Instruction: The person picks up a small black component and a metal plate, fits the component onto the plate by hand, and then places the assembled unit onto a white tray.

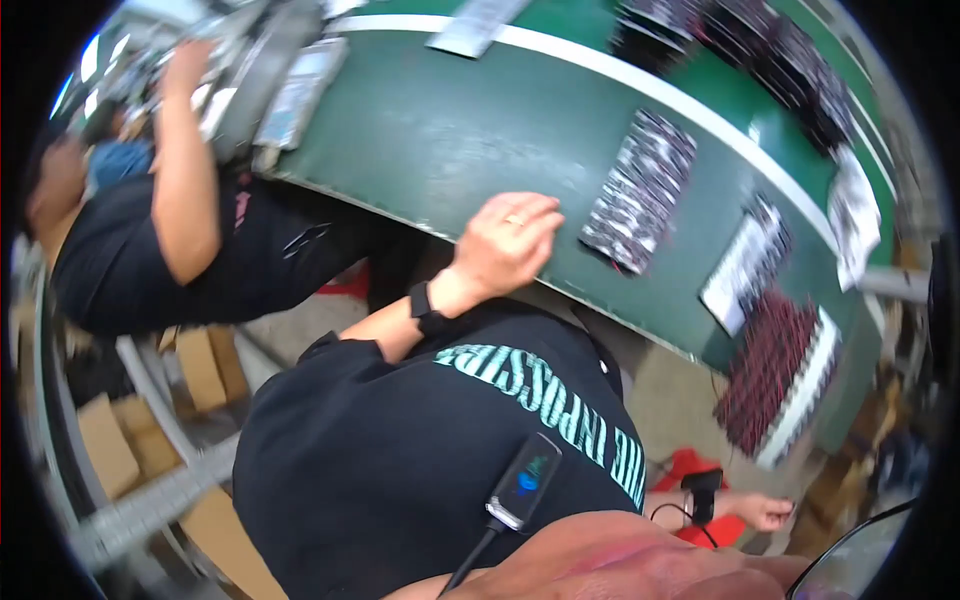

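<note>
My left hand (510, 240) is at the near edge of the green worktable (400, 130). Its fingers are slightly bent and point right, a ring on one of them, with nothing visible in them. To its right lies a rectangular batch of small black-and-silver parts (640, 190). Low at the right, beside my body and away from the tabletop, is my right hand (768, 512). Its fingers look small and blurred, so their grip cannot be made out. Each wrist carries a black band.
Farther right lie a silver-and-dark batch (745, 262) and a bundle of dark red wires (765, 375) with a white edge. Dark stacks (780, 60) line the far side. A silver panel (475, 28) lies beyond. A co-worker (150, 240) is at the left, near cardboard boxes (130, 440).
</note>
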`<state>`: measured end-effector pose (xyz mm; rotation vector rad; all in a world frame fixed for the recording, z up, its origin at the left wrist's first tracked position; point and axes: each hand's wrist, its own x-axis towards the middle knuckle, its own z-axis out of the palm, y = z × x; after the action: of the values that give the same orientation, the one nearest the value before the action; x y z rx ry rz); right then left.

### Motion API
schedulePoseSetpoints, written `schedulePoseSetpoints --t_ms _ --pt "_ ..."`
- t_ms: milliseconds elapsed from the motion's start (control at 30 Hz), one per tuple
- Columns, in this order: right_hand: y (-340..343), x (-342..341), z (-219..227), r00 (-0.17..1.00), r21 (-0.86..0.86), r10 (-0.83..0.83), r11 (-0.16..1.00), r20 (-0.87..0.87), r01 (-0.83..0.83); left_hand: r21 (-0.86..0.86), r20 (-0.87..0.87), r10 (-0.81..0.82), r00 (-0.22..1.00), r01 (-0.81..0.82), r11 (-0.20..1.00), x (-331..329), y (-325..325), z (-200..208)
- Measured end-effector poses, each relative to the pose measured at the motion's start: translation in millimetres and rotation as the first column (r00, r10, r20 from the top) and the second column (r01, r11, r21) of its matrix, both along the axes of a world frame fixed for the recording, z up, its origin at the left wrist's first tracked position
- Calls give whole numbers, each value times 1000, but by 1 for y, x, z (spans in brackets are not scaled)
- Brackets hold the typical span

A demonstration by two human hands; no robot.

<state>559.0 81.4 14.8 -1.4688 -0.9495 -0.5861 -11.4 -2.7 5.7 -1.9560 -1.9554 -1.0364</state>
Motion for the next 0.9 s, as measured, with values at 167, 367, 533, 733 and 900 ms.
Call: schedulePoseSetpoints --t_ms 167,367,533,733,900 --pt "-58 -73 95 992 298 52 951 114 -84 31 -24 -12 1000 12 999 0 4 -10" --pt "-50 -237 98 661 -256 618 783 425 -567 16 19 -95 995 95 995 4 7 -16" --pt "6 -312 71 598 -585 746 355 -294 -730 -79 106 -95 990 104 991 3 0 -13" --pt "47 -341 39 485 -437 733 280 -477 -855 -175 330 -187 925 254 951 0 15 12" --pt "84 -307 52 624 -744 744 272 -239 -610 -207 311 -280 908 352 913 1 27 10"
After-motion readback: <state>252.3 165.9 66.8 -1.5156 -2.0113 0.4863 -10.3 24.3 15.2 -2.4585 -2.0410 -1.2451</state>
